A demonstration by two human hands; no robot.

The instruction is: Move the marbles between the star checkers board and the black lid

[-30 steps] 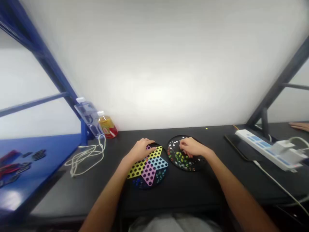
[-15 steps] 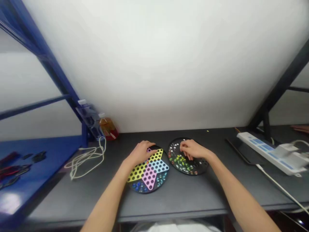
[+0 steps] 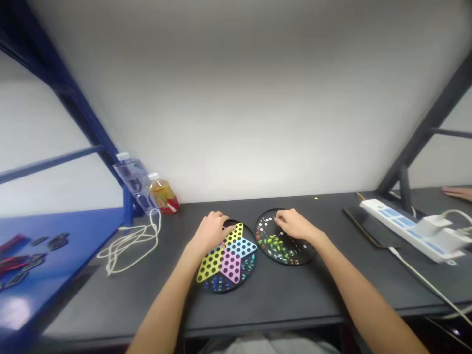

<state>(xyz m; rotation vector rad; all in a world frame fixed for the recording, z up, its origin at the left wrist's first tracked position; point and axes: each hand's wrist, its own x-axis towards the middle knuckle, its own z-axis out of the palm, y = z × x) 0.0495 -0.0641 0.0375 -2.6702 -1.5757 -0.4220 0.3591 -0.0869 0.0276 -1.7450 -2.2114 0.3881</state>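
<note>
A round Chinese checkers board (image 3: 231, 266), with a yellow, blue and pink star and marbles in its rim sections, lies on the desk. My left hand (image 3: 211, 232) grips its far left edge, the thumb over the star and the fingers outside the rim. To its right lies a round black tray (image 3: 268, 218) with green, red and clear marbles (image 3: 275, 246) in its near left part. Above the tray's far side, my right hand (image 3: 296, 225) has its fingers curled together and pointing left. Whatever lies between those fingertips is hidden.
On the left lie a white cable (image 3: 127, 246) and two bottles, one holding amber liquid (image 3: 164, 197). On the right are a dark phone (image 3: 365, 228) and a white power strip (image 3: 405, 228) with chargers. Another person's hand (image 3: 457, 192) shows at the far right.
The checkers board has turned slightly counterclockwise under my left hand. My right hand has shifted a little toward the tray's far side, its fingers lifting off the middle. The camera view has moved slightly.
</note>
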